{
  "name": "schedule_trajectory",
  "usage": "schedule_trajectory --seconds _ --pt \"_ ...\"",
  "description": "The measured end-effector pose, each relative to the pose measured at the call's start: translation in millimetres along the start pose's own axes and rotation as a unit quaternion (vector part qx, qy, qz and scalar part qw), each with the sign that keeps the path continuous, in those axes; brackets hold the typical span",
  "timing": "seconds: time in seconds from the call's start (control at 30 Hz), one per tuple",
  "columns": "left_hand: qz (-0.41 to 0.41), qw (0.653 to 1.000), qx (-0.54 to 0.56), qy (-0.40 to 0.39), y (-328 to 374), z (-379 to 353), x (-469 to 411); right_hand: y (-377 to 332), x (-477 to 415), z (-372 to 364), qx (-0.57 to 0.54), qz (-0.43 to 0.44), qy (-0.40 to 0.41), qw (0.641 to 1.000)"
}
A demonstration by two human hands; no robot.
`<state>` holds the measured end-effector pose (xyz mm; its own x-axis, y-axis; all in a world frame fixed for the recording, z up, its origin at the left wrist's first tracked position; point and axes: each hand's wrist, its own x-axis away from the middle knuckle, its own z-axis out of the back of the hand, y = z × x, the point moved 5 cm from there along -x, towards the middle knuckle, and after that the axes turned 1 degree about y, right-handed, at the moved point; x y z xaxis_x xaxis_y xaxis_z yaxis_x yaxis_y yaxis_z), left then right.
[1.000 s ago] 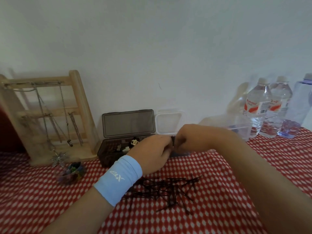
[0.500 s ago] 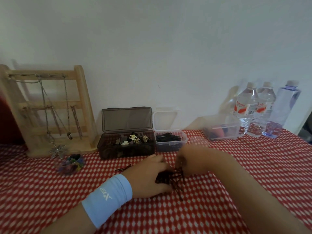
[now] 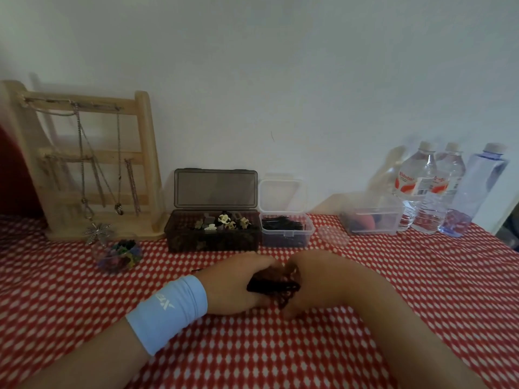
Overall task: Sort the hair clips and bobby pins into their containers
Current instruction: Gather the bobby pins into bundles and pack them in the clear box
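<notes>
On the red checked cloth, my left hand (image 3: 238,284) and my right hand (image 3: 314,279) curl toward each other around a bunch of black bobby pins (image 3: 273,286), gathering it between them. Behind them a small clear box (image 3: 286,231) with its lid up holds more black bobby pins. To its left stands a dark smoky box (image 3: 213,237), lid open, with several small hair clips inside. One stray pin (image 3: 198,270) peeks out beside my left wrist.
A wooden jewellery stand (image 3: 84,164) with chains fills the back left. A small clear cup of coloured bits (image 3: 119,252) sits before it. A clear round lid (image 3: 332,237), a clear tub (image 3: 370,217) and three water bottles (image 3: 438,189) stand at the back right.
Both hands came down from the clear box to the pile on the cloth and have drawn the scattered pins together into one bunch between them.
</notes>
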<state>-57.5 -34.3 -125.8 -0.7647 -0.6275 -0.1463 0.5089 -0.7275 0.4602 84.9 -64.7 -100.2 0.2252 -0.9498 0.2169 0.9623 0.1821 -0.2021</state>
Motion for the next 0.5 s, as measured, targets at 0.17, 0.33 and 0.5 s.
schedule_trajectory --seconds 0.17,0.33,0.5 --pt "0.008 1.000 -0.004 0.018 -8 3 1 5 -6 1 -0.012 0.061 0.039 0.997" --pt "0.006 0.999 -0.039 0.037 -9 3 3 10 -12 4 -0.076 0.094 0.074 0.990" --pt "0.032 0.992 -0.113 0.053 2 -6 1 21 -5 7 -0.044 0.053 0.051 0.996"
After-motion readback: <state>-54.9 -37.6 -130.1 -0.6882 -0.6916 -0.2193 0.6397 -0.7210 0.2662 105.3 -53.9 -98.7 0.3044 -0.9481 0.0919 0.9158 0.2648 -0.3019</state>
